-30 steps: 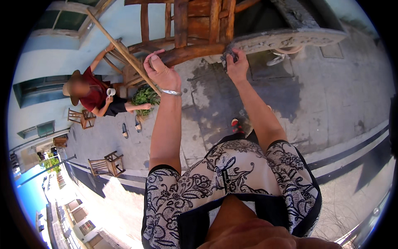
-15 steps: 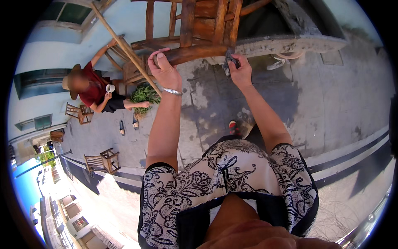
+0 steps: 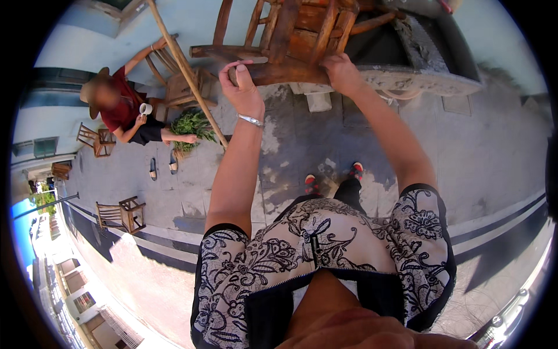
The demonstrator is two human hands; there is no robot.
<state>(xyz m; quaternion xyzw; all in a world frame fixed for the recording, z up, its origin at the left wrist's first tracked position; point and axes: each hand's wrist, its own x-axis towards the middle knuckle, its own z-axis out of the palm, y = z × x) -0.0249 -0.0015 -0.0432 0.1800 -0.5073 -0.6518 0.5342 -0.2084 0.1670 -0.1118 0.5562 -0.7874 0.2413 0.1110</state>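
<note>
Nearest: patterned black-and-white top [image 3: 325, 250], both forearms stretched forward and up; red-toed shoes [image 3: 311, 183] on grey paving [image 3: 465, 151] below. Left wrist with a silver bracelet [image 3: 251, 120]. Left hand [image 3: 244, 87] on the near wooden rail [image 3: 285, 72] of a chair [image 3: 290, 35] held at arm's length ahead: fingers [image 3: 235, 65] curled over the rail's left end, nearly closed around it, thumb side partly hidden. Right hand [image 3: 343, 72] on the same rail further right: fingers wrapped over the top and closed on the wood, tips out of sight behind it. For a sound hold on a load like this: hands well apart on the rail, wrists straight, weight shared evenly, rail kept level, feet planted. Likely risk: slipping at the rounded left end, where the grip covers little wood. Beyond the chair: a pale stone trough [image 3: 424, 75]. Further left: a long wooden pole [image 3: 186, 70] leaning across, a seated person in a red shirt [image 3: 119, 107] and straw hat holding a white cup [image 3: 145, 109], a green bundle of plants [image 3: 192, 125] beside them, more small wooden chairs [image 3: 122, 212] on the paving.
</note>
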